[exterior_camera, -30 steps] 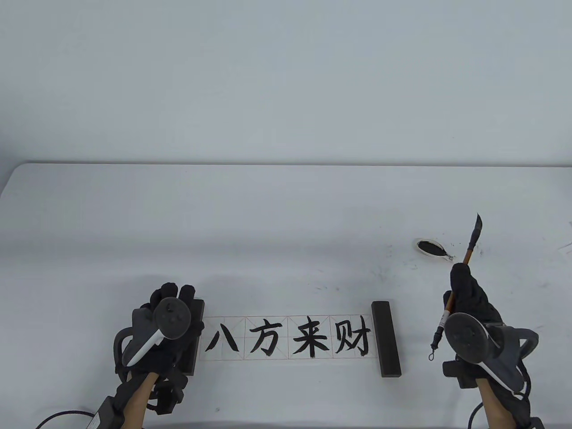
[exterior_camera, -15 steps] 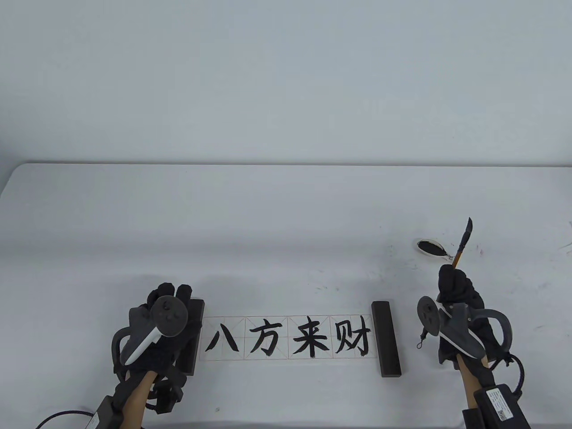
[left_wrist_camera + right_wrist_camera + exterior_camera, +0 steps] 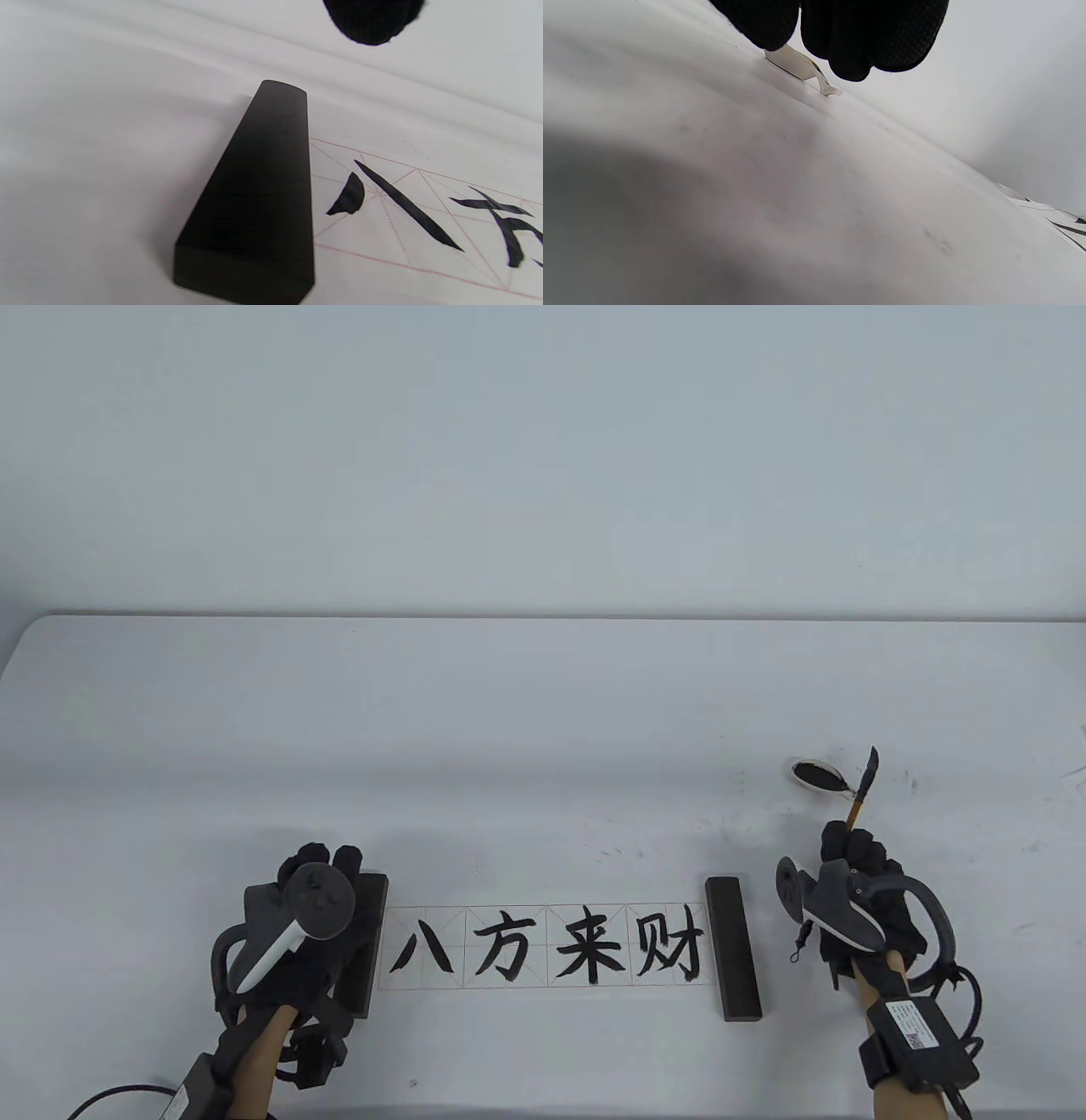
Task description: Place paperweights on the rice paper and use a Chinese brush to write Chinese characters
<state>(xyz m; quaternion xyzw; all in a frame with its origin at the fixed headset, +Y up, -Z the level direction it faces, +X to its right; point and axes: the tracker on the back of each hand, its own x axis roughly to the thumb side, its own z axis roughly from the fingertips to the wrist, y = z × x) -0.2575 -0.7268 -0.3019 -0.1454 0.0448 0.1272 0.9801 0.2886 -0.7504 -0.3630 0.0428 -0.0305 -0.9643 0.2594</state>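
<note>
Nearest the camera, two gloved hands flank a finished strip of calligraphy on a white counter [image 3: 543,687]. The left hand [image 3: 310,933] rests over the left paperweight [image 3: 258,190], its fingers [image 3: 339,861] lying loosely forward; whether they press the bar cannot be told from the table view, and the left wrist view shows only one fingertip above the bar. The right hand [image 3: 857,891] is closed around the handle of the Chinese brush [image 3: 861,797], holding it with the inked tip aimed away from the body and its hanging loop dangling below the hand.

Between the hands lies the rice paper [image 3: 547,946], a gridded strip bearing four bold black characters. A dark bar sits on each end: the left one partly under the left hand, the right paperweight [image 3: 734,948] standing clear on the strip's right edge.

Farther back, just beside the brush tip, is a small white ink dish [image 3: 816,774] holding black ink, with stray ink specks on the counter around it.

The paper looks thin and easily torn or smeared while wet, so it is best left pinned. The bars appear dense and rigid, best gripped across their long sides. The brush is light, its tuft soft and loaded with ink; the bare wooden shaft is the place to hold.
</note>
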